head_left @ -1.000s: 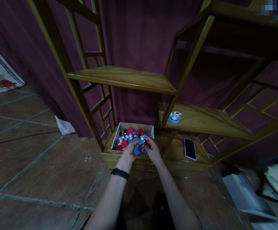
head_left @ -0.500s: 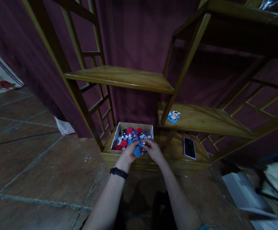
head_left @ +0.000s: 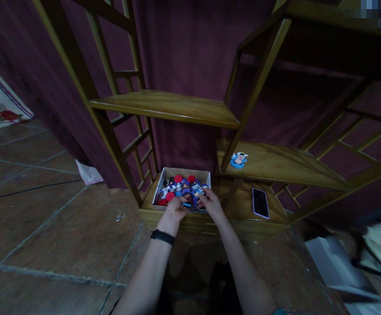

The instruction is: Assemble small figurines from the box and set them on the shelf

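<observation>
My left hand point(head_left: 176, 209) is closed on a flat blue disc point(head_left: 186, 204), turned nearly edge-on at the front of an open cardboard box point(head_left: 159, 187). Over the box's front right corner, my right hand point(head_left: 211, 204) pinches a small white-and-blue figurine point(head_left: 198, 193); the fingers partly hide it. Inside the box lie many little figurines and round bases, among them a red disc point(head_left: 169, 196) and a purple disc point(head_left: 186, 192). The two hands are a short way apart.
The box stands on the low wooden ledge of a shelf unit, below a wooden shelf point(head_left: 164, 105). To the right, a figurine on a blue base point(head_left: 239, 160) stands on another shelf. A phone point(head_left: 260, 203) lies on the ledge. An upright post point(head_left: 256, 94) divides the shelves.
The blue disc has tipped from face-on to nearly edge-on in my left hand. My right hand has drawn slightly to the right, away from the left, with the small figurine at its fingertips.
</observation>
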Tool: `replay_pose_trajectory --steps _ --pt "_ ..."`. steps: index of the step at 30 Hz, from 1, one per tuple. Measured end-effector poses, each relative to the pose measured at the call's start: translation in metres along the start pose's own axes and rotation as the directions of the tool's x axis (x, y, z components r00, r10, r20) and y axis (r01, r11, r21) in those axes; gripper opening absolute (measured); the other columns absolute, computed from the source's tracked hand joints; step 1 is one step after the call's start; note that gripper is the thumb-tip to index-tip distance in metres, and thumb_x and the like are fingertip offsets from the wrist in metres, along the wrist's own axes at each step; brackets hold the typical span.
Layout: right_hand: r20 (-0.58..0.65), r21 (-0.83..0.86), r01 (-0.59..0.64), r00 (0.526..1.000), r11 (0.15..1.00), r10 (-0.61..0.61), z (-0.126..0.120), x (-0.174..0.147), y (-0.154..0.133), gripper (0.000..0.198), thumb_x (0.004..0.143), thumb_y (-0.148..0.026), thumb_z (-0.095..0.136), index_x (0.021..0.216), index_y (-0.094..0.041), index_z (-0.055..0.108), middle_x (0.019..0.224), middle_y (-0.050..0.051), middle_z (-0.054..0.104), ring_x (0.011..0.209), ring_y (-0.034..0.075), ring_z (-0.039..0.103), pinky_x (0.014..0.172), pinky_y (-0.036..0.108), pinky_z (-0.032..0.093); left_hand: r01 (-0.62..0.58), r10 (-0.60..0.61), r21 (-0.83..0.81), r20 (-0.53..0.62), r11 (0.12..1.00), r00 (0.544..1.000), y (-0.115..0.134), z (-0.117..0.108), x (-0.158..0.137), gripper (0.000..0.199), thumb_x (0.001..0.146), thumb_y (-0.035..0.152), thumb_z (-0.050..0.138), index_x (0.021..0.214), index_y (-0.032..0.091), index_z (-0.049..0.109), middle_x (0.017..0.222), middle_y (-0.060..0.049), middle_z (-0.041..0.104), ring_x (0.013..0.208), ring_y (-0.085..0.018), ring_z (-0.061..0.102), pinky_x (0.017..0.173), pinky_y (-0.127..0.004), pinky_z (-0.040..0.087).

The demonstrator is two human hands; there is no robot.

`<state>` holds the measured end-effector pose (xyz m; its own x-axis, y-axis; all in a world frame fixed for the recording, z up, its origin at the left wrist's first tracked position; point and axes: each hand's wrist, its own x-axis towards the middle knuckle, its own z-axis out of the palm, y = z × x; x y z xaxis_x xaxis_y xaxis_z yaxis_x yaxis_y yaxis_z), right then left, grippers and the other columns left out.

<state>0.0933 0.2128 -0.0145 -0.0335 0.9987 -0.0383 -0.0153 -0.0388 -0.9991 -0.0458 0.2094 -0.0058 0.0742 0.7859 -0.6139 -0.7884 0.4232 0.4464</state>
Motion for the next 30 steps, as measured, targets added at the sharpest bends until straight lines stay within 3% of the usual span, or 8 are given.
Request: replay_pose_trajectory --steps 8,13,21,27,30 --pt "-0.001 0.109 -0.112 0.994 0.988 0.112 0.005 -0.006 -0.01 0.031 0.062 -0.045 0.068 0.079 -0.021 0.057 0.062 -0.006 0.057 0.052 0.011 0.057 0.047 0.022 0.048 -0.016 0.013 -0.028 -0.096 0.999 0.995 0.001 0.003 0.002 0.025 0.07 -0.008 0.042 0.068 0.014 0.052 0.064 -0.002 0.054 0.059 -0.012 0.055 0.063 -0.027 0.051" --pt "0.072 0.216 -0.184 0.982 0.959 0.172 0.017 -0.012 -0.015 0.032 0.059 -0.045 0.069 0.076 -0.02 0.056 0.066 -0.004 0.059 0.055 0.013 0.059 0.052 0.027 0.052 -0.011 0.01 -0.011 -0.023 1.0 1.0 0.003 0.009 -0.005 0.023 0.067 -0.006 0.043 0.064 0.015 0.05 0.06 -0.001 0.054 0.055 -0.012 0.055 0.055 -0.024 0.05" --pt "-0.031 0.335 -0.144 0.986 0.931 0.164 0.012 -0.01 -0.019 0.03 0.059 -0.036 0.071 0.079 -0.019 0.058 0.077 -0.001 0.062 0.068 0.013 0.061 0.067 0.028 0.054 0.014 -0.024 0.087 0.115 0.996 0.993 -0.002 0.013 -0.015 0.018 0.072 -0.002 0.045 0.071 0.013 0.054 0.066 -0.003 0.059 0.055 -0.011 0.057 0.056 -0.023 0.051" --pt "-0.045 0.337 -0.102 0.991 0.936 0.125 0.008 -0.008 -0.018 0.031 0.058 -0.038 0.072 0.078 -0.019 0.058 0.078 -0.001 0.061 0.069 0.012 0.06 0.068 0.029 0.054 -0.023 0.005 0.269 0.069 0.963 0.998 -0.008 0.013 -0.016 0.006 0.078 0.01 0.056 0.082 0.014 0.058 0.07 -0.005 0.063 0.059 -0.014 0.062 0.058 -0.025 0.052" --pt "-0.039 0.356 -0.1 0.992 0.929 0.122 0.006 -0.007 -0.017 0.033 0.057 -0.039 0.073 0.079 -0.019 0.058 0.079 -0.001 0.063 0.068 0.013 0.061 0.069 0.031 0.055 -0.078 0.079 0.276 0.009 0.958 0.997 -0.008 0.012 -0.013 0.004 0.081 0.017 0.058 0.082 0.014 0.058 0.07 -0.005 0.063 0.056 -0.014 0.061 0.055 -0.026 0.052"
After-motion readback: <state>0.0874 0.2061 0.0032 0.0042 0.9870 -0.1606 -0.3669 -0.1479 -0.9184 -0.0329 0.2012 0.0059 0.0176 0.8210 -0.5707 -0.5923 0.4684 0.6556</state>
